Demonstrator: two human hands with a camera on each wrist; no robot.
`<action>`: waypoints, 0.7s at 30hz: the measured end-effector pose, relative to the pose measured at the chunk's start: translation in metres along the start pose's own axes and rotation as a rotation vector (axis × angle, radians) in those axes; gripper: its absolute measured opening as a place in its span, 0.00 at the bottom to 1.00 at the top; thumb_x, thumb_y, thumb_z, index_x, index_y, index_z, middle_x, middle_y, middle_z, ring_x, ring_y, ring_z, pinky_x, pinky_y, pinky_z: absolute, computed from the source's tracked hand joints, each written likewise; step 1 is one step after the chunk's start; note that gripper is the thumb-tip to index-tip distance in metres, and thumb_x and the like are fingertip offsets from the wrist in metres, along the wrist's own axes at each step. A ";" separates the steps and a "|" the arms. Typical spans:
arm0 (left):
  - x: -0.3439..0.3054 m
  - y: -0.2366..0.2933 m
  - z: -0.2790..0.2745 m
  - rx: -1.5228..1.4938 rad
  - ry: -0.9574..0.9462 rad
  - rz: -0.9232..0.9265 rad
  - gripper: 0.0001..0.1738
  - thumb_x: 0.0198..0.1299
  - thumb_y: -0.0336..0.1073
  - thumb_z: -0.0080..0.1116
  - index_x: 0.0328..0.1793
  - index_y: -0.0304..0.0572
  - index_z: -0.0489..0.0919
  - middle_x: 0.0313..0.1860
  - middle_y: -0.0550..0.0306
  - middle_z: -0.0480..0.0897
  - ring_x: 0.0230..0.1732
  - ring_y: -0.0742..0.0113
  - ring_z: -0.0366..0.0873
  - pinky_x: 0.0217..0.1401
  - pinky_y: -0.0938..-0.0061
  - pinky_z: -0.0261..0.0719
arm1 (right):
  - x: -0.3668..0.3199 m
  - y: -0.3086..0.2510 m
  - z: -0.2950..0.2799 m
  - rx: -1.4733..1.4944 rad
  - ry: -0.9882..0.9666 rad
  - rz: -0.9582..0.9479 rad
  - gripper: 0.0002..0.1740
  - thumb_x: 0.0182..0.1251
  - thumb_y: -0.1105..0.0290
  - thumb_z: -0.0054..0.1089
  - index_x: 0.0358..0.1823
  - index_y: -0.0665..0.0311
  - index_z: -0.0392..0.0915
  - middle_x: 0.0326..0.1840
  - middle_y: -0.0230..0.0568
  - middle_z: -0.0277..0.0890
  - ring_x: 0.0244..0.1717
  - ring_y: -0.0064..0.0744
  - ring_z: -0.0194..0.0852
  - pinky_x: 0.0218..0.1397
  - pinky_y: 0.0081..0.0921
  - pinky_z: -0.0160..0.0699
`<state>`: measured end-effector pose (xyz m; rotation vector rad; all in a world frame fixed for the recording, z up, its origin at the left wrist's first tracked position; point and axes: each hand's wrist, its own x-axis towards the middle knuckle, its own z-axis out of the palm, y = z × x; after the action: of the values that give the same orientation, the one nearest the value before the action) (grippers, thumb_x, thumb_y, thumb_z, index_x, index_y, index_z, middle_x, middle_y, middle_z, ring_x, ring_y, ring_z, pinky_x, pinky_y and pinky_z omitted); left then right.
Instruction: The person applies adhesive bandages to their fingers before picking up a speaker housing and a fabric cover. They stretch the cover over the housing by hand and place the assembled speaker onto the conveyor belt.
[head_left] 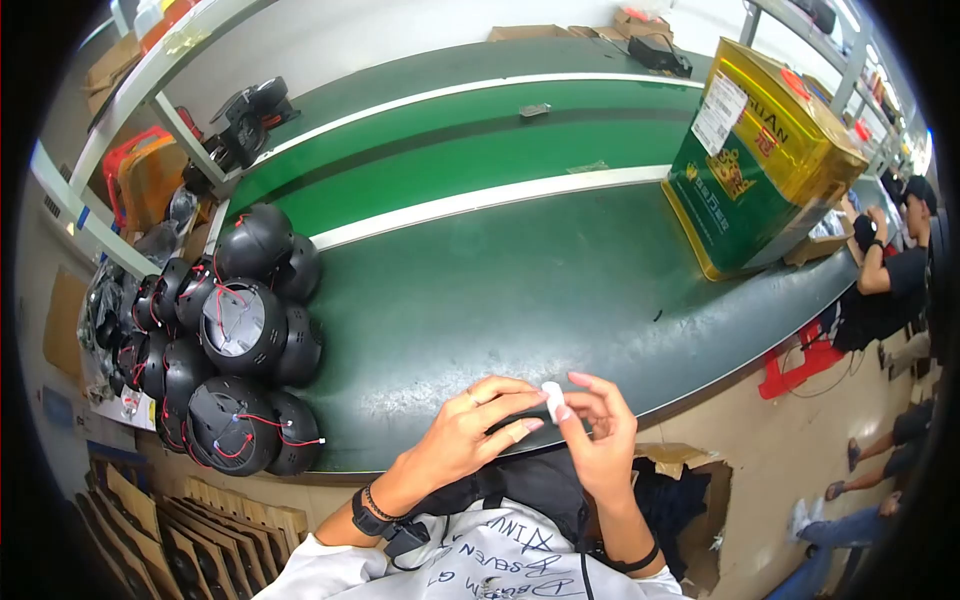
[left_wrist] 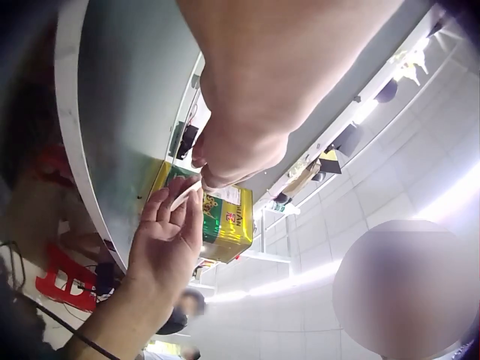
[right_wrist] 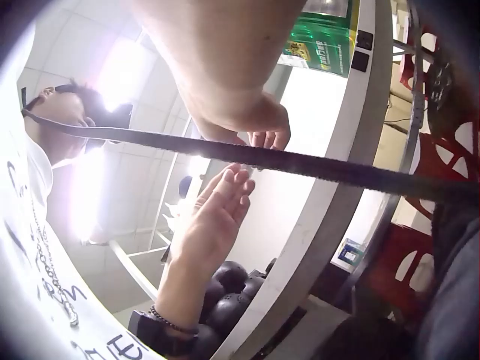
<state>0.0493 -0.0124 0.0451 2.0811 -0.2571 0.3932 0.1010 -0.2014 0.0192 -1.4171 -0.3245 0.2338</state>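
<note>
A small white cylinder-like piece is pinched between the thumb and fingers of my right hand, above the front edge of the bench. From the other side my left hand reaches in with loosely extended fingers, its index fingertip right at the piece. In the left wrist view the white piece appears as a narrow strip lying across the right hand's fingers. A strap crosses the right wrist view and hides part of the fingertips there.
Black round housings with red wires are piled on the left of the dark green bench. A large yellow-green tin stands at the right. Beyond it, a person sits by a red stool. Wooden racks stand below left.
</note>
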 end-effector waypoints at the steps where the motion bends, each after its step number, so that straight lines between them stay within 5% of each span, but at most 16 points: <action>1: -0.004 -0.001 -0.001 0.018 0.008 0.001 0.19 0.59 0.29 0.74 0.58 0.41 0.88 0.51 0.48 0.87 0.53 0.54 0.87 0.53 0.64 0.87 | -0.004 -0.001 0.003 -0.045 -0.022 -0.004 0.22 0.72 0.85 0.61 0.65 0.74 0.71 0.46 0.45 0.87 0.47 0.23 0.83 0.54 0.22 0.80; 13: -0.027 -0.017 -0.023 -0.237 -0.010 -0.151 0.09 0.68 0.28 0.64 0.52 0.37 0.87 0.45 0.52 0.87 0.47 0.62 0.86 0.51 0.69 0.84 | -0.017 -0.016 0.017 -0.473 -0.229 -0.074 0.21 0.67 0.78 0.70 0.56 0.68 0.70 0.39 0.45 0.91 0.40 0.28 0.90 0.48 0.25 0.84; 17: -0.023 -0.019 -0.039 -0.332 0.300 -0.396 0.05 0.71 0.28 0.61 0.42 0.34 0.84 0.42 0.51 0.86 0.45 0.64 0.84 0.53 0.69 0.81 | -0.011 -0.008 0.019 -0.140 -0.104 0.046 0.17 0.68 0.80 0.69 0.55 0.72 0.76 0.44 0.47 0.91 0.44 0.28 0.89 0.50 0.24 0.83; 21: -0.034 -0.006 -0.037 -0.236 0.036 -0.053 0.03 0.62 0.26 0.68 0.42 0.41 0.87 0.49 0.51 0.87 0.52 0.59 0.84 0.52 0.67 0.83 | -0.001 0.003 0.017 0.158 0.031 0.145 0.11 0.71 0.83 0.64 0.53 0.73 0.80 0.48 0.52 0.89 0.47 0.32 0.88 0.56 0.27 0.84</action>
<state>0.0136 0.0227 0.0453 1.8440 -0.2158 0.3503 0.0937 -0.1859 0.0186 -1.2880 -0.1739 0.3476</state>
